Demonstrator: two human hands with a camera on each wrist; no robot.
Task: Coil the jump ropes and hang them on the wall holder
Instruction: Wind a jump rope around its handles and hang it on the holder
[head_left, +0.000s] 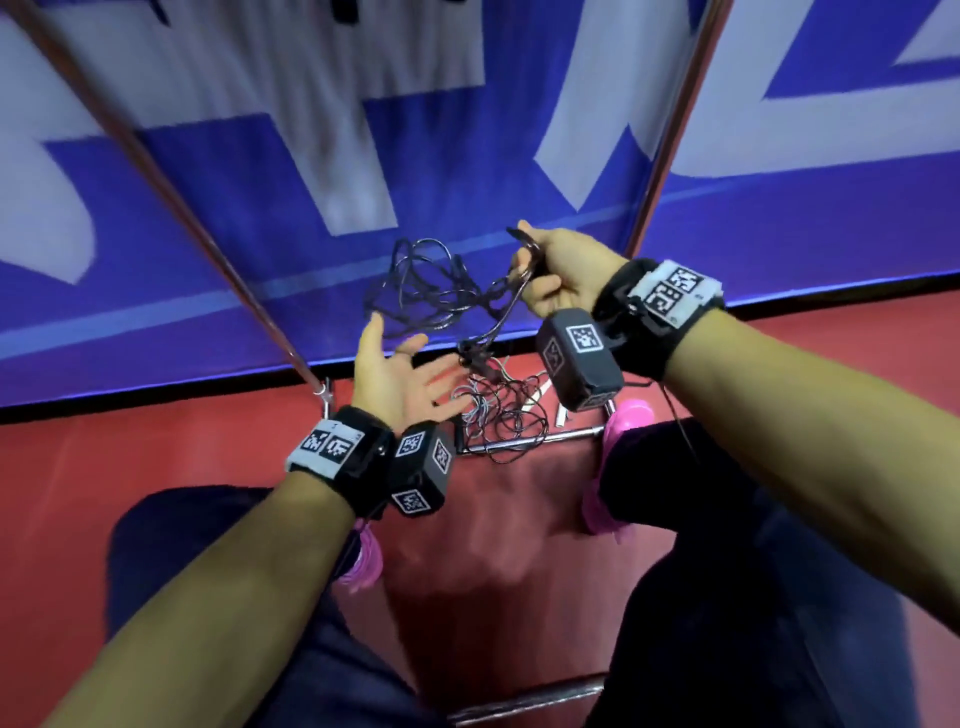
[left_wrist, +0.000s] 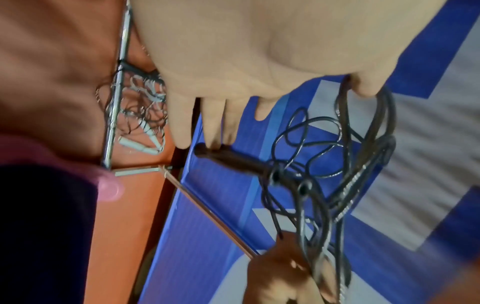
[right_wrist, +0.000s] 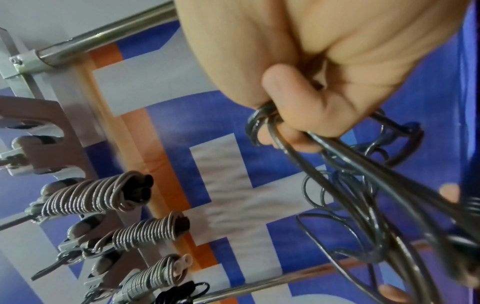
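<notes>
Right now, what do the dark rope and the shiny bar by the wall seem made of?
The dark rope looks like cord with a glossy plastic coating, perhaps over wire: it glints and holds springy loops. The bar looks like polished steel or similar metal: silvery, with sharp highlights.

A red floor (head_left: 156, 467) is shown. At its far middle, black and white jump ropes (head_left: 506, 415) are heaped in a loose tangle, with white handles (left_wrist: 137, 144) showing. A metal bar (head_left: 535, 440) is seen at the tangle's near edge, crossed by rope loops. A pink shoe (head_left: 621, 421) is planted just right of it.
</notes>
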